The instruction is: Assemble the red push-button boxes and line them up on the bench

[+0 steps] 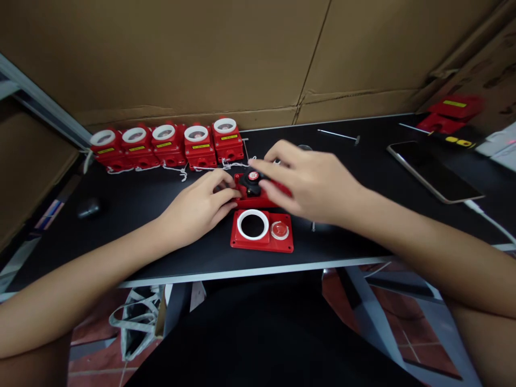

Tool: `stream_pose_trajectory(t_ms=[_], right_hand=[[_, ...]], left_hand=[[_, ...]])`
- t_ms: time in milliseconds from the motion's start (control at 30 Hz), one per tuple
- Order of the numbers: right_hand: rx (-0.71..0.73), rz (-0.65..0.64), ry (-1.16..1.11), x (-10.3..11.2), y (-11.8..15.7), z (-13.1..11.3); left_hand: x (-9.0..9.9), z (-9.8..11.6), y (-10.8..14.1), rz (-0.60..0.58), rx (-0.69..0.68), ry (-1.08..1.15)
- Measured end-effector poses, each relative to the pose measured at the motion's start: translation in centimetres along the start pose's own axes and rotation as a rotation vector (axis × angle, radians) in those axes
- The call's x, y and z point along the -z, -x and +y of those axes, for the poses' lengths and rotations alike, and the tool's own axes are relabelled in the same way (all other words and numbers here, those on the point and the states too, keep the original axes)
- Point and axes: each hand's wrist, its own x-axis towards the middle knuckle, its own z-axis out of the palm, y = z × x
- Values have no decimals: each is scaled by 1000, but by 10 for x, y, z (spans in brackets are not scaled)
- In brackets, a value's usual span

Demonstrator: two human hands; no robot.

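Note:
An open red box base [256,202] lies on the dark table in front of me, partly hidden by my hands. My left hand [203,207] has its curled fingers closed on the left end of this base. Inside the base sits a black part [250,188] with a red-and-white round label on top. Thumb and forefinger of my right hand [308,180] close around that black part from the right, and this hand hides the base's right end. Just nearer to me, a red cover plate [263,245] lies flat, with a white ring and a small clear round window.
Several finished-looking red boxes [169,153] with white rings and white cords line the back left. A black mouse [88,207] lies at left. Toward the right are a thin T-handled tool [341,134], a phone [433,169] on a white cable, a screwdriver [453,141] and another red box [455,110].

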Motion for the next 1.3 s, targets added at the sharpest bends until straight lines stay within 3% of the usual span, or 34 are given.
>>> stream_pose_trajectory(t_ms=[100,233,333,400,500,733,900,967,1133,1300], right_hand=[[-189,9,-88,-1,4,48],[-353,-121,-51,-24,16,128],[-321,-222,-85,-41,28,169],[-284,-272,-167,-46,33,182],[-266,-322,-225,-45,35,184],[-324,-495,-248,-39,21,160],[-448,-457,-205,-36,18,156],[-441,-428,-203,-32,19,159],[-377,-580,-332,-23,16,163],[-314,-607,-275,-26,10,156]], left_hand=[[-1,1,1,23,-25,3],[1,4,2,43,-6,24],[2,4,2,22,-5,35],[1,3,2,14,-20,29],[0,1,2,20,-44,13],[-3,-1,3,57,-77,-6],[-4,-2,4,59,-81,10],[-4,-2,4,56,-77,11],[-4,-1,3,71,-98,-10],[-3,-1,2,75,-102,-18]])
